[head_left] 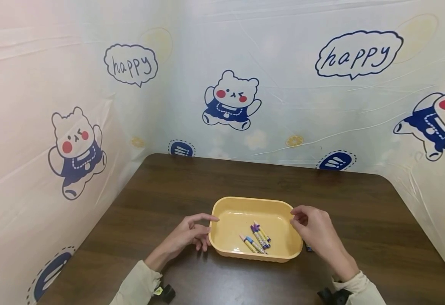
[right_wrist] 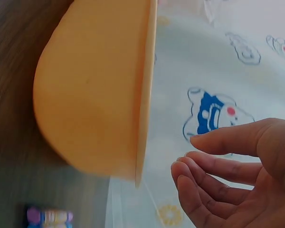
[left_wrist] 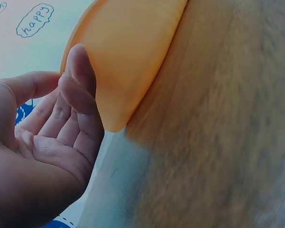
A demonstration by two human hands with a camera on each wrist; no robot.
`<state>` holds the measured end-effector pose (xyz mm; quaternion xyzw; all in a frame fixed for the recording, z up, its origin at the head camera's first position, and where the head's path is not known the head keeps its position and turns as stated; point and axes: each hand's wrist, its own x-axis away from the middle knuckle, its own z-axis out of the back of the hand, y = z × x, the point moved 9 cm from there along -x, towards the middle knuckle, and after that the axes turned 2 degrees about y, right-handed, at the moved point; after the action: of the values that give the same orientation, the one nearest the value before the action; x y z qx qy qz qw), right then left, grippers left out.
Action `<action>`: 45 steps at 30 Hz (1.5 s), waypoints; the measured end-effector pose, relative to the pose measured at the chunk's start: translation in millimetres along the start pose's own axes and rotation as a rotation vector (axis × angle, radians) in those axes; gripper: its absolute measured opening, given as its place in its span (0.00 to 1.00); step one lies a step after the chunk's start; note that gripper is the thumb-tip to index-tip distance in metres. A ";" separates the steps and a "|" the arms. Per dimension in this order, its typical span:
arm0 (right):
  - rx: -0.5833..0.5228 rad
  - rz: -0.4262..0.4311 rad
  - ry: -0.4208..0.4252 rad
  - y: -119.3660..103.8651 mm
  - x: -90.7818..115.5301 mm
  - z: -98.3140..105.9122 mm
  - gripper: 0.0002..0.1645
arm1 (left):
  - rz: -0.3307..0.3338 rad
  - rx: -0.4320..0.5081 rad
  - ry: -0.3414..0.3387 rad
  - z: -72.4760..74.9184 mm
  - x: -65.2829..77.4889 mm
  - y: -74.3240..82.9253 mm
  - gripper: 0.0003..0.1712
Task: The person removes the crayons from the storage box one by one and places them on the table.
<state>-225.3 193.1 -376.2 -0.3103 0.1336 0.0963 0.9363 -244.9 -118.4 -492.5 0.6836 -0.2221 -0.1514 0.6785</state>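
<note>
A yellow plastic tray (head_left: 230,207) with rounded corners sits on the table. Several crayons (head_left: 258,239) with purple, blue and pale tips lie loose on its floor. My left hand (head_left: 188,233) pinches the tray's left rim, one finger reaching over the edge and the others outside, as the left wrist view also shows. Over the right end of the tray is my right hand (head_left: 315,226), its fingers loosely bent with nothing between them. In the right wrist view those fingertips stand apart from the rim. More crayons (right_wrist: 50,217) lie on the table beside the tray, mostly hidden by my right hand in the head view.
The dark wooden table (head_left: 150,190) has rounded far corners. Pale sheeting (head_left: 283,106) printed with cartoon bears and "happy" bubbles hangs behind it and along both sides. A dark strap-on device (head_left: 165,293) sits at each wrist.
</note>
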 end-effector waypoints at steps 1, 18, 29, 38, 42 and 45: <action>0.000 0.013 -0.003 -3.6 -1.5 -3.6 0.06 | -0.002 0.001 -0.002 -0.1 0.0 0.1 0.23; 0.000 0.007 -0.179 -20.6 -5.1 -89.4 0.07 | -0.001 -0.001 0.003 0.2 -0.1 -0.6 0.23; 0.064 -0.036 -0.277 -8.9 1.4 -112.1 0.09 | 0.009 0.001 0.010 -0.3 0.4 1.6 0.23; 0.049 -0.039 -0.303 -9.6 3.5 -112.2 0.11 | 0.017 -0.006 0.013 0.3 1.8 0.6 0.23; 0.052 -0.038 -0.301 -9.8 3.8 -111.0 0.11 | 0.010 -0.008 0.011 0.2 1.2 1.2 0.23; 0.052 -0.044 -0.296 -9.2 4.0 -110.1 0.08 | 0.014 -0.008 0.012 0.2 0.4 1.1 0.23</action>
<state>-240.0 119.5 -457.3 -0.2713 -0.0105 0.1168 0.9553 -244.8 -118.7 -491.4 0.6802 -0.2222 -0.1435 0.6837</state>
